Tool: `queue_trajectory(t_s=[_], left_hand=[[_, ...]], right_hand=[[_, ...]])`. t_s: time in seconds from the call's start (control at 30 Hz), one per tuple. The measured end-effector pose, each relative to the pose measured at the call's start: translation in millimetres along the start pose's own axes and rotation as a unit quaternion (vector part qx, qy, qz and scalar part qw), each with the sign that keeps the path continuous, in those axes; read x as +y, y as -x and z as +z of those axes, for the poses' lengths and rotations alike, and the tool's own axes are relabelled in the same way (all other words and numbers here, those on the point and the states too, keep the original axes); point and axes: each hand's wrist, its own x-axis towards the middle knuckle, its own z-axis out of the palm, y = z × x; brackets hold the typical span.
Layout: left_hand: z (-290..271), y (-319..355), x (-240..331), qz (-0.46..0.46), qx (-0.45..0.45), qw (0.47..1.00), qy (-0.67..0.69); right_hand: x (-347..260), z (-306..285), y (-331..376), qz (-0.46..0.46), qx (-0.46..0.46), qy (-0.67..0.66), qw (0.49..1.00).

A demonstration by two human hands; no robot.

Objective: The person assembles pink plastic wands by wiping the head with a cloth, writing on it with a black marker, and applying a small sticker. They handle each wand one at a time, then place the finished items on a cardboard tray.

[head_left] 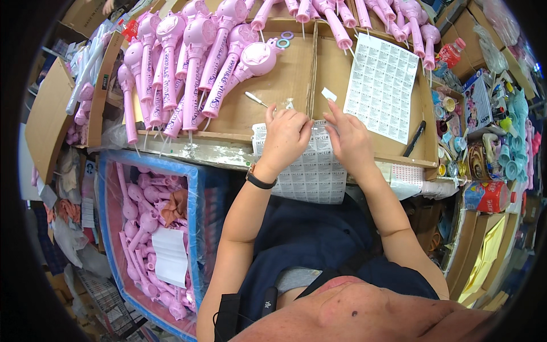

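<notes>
left hand (283,138) fingers pinch sticker sheet (310,171) top | right hand (348,141) fingers narrow, touching it | sheet looks thin, light, bendy, tears easily | hold at edge

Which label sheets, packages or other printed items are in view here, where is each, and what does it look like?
Sticker sheet: under both hands at the tray's near edge, white grid of small labels.
Second sheet: flat on the cardboard tray, right of centre, white grid.
Loose label: small white rectangle between the sheets.
Paper slip: white, lying on pink parts in the blue bin, lower left.
Left hand and right hand: fingertips on the near sheet.
</notes>
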Motion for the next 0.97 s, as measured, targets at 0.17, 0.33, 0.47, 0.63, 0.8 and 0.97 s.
queue_trajectory(t_s=[0.17, 0.33, 0.47, 0.63, 0.8, 0.97], left_hand=[[0, -1, 1, -0.006, -0.001, 1.0, -0.003], [-2, 0, -1, -0.004, -0.013, 1.0, 0.014], [-10, 1, -5, -0.014, -0.038, 0.999, 0.033], [-9, 1, -6, -0.031, -0.037, 0.998, 0.05], [-10, 0, -2, -0.048, -0.018, 0.995, 0.081], [-7, -2, 4, -0.015, 0.021, 0.991, 0.131]], right_hand=[[-4, 3, 4, -0.054, 0.039, 0.037, 0.997], [-8, 5, 6, -0.027, 0.078, -0.039, 0.996], [-3, 6, 10, -0.078, 0.077, -0.016, 0.994], [0, 0, 17, -0.086, 0.056, -0.101, 0.99], [-5, -16, 13, 0.081, 0.06, -0.199, 0.975], [-9, -11, -6, 0.102, -0.087, -0.236, 0.962]])
